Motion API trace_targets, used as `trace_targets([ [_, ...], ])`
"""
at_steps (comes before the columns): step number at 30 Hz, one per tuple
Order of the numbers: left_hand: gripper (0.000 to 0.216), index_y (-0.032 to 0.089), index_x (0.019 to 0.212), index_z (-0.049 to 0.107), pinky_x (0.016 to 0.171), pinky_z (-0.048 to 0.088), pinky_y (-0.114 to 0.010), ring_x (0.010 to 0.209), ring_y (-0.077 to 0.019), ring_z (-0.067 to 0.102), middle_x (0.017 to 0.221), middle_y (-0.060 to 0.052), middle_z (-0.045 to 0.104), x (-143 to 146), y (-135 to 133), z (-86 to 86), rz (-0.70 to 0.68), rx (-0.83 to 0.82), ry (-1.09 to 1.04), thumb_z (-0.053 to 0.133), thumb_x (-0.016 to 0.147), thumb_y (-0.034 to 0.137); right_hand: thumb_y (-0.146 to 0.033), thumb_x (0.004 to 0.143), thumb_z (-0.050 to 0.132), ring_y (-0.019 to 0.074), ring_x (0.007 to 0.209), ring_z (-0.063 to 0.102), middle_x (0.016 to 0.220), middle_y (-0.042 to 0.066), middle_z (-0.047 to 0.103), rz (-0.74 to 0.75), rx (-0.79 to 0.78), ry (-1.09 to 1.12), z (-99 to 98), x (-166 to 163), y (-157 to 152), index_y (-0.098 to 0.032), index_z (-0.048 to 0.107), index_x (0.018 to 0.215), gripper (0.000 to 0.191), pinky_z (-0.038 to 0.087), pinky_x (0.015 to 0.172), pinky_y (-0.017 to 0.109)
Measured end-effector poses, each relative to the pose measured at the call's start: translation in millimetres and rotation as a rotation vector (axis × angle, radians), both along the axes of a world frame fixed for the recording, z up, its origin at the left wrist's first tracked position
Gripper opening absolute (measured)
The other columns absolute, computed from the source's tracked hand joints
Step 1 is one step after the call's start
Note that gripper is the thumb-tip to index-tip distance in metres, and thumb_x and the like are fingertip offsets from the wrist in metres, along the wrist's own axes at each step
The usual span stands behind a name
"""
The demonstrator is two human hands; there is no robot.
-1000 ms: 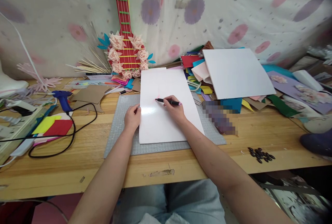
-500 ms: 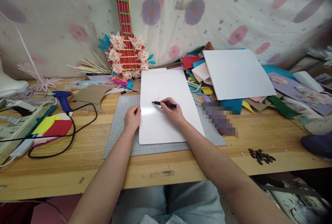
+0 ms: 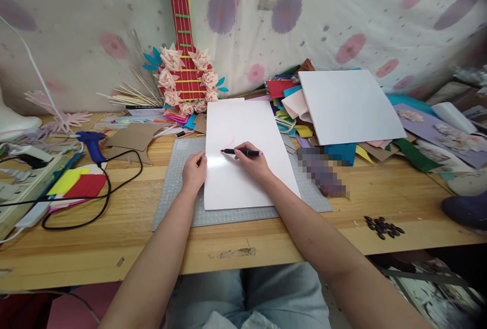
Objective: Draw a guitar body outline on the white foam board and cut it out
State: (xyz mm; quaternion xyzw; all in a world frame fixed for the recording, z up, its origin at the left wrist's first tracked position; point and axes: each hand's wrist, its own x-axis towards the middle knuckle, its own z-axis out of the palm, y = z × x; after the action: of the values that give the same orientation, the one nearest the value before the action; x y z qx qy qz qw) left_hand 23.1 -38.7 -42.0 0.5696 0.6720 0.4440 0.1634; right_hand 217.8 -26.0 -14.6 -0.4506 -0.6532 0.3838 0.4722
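A white sheet (image 3: 247,176) lies on a grey cutting mat (image 3: 178,192) on the wooden table. My right hand (image 3: 255,165) is closed round a black marker with a pink end (image 3: 243,153), its tip touching the sheet beside a faint pink curved line (image 3: 230,139). My left hand (image 3: 194,171) rests on the mat with fingers curled, pressing the sheet's left edge.
A blue glue gun (image 3: 91,143) with black cord lies left, near coloured felt pieces (image 3: 78,185). A red paper guitar with paper flowers (image 3: 186,75) leans on the curtain. A white board (image 3: 348,105) tops a pile of coloured sheets at right. Dark beads (image 3: 382,227) sit near the front edge.
My right hand has drawn the marker down and to the left across the sheet, lengthening the pink line. My left hand has stayed put.
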Motion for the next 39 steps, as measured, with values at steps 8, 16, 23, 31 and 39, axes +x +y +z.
trace_targets([
  [8, 0.031, 0.018, 0.105, 0.067, 0.084, 0.047, -0.034, 0.088, -0.0189, 0.059, 0.096, -0.007, 0.065, 0.0, 1.5, -0.8, 0.001, -0.016, 0.005, 0.049, 0.08, 0.025, -0.04, 0.076, 0.057, 0.0142, 0.075, 0.056, 0.074, 0.001, 0.062, 0.226, -0.047, 0.027, 2.9, -1.7, -4.8, -0.02, 0.06, 0.081, 0.021, 0.041, 0.072, 0.029],
  [16, 0.032, 0.018, 0.105, 0.067, 0.083, 0.047, -0.034, 0.087, -0.0195, 0.059, 0.095, -0.007, 0.065, -0.3, 0.7, -0.9, 0.005, -0.016, 0.019, 0.049, 0.081, 0.026, -0.041, 0.077, 0.056, 0.0143, 0.074, 0.055, 0.073, 0.0, 0.061, 0.058, -0.031, 0.036, 3.6, -1.3, -2.9, -0.02, 0.059, 0.078, 0.021, 0.04, 0.071, 0.029],
  [23, 0.032, 0.019, 0.105, 0.067, 0.083, 0.047, -0.034, 0.087, -0.0194, 0.059, 0.094, -0.007, 0.065, 0.2, 1.0, -0.3, 0.008, -0.018, 0.018, 0.049, 0.08, 0.027, -0.041, 0.076, 0.058, 0.0143, 0.077, 0.058, 0.074, 0.001, 0.064, 0.307, -0.065, 0.053, 5.2, -0.4, -6.0, -0.019, 0.062, 0.082, 0.023, 0.041, 0.076, 0.03],
  [31, 0.031, 0.021, 0.103, 0.068, 0.082, 0.047, -0.033, 0.084, -0.0181, 0.059, 0.092, -0.006, 0.065, -0.3, 1.5, -2.0, 0.008, -0.003, 0.002, 0.049, 0.079, 0.027, -0.04, 0.075, 0.058, 0.0145, 0.074, 0.057, 0.073, 0.001, 0.064, 0.151, -0.076, 0.03, 5.4, 1.0, -4.8, -0.02, 0.062, 0.08, 0.021, 0.041, 0.072, 0.029],
  [39, 0.03, 0.021, 0.103, 0.068, 0.085, 0.047, -0.033, 0.089, -0.0193, 0.059, 0.093, -0.005, 0.065, 0.4, 0.4, 0.5, 0.01, -0.01, 0.014, 0.049, 0.08, 0.026, -0.042, 0.075, 0.059, 0.0151, 0.077, 0.058, 0.076, 0.002, 0.064, 0.266, -0.067, 0.034, 6.1, -1.3, -7.8, -0.019, 0.062, 0.085, 0.025, 0.043, 0.075, 0.031],
])
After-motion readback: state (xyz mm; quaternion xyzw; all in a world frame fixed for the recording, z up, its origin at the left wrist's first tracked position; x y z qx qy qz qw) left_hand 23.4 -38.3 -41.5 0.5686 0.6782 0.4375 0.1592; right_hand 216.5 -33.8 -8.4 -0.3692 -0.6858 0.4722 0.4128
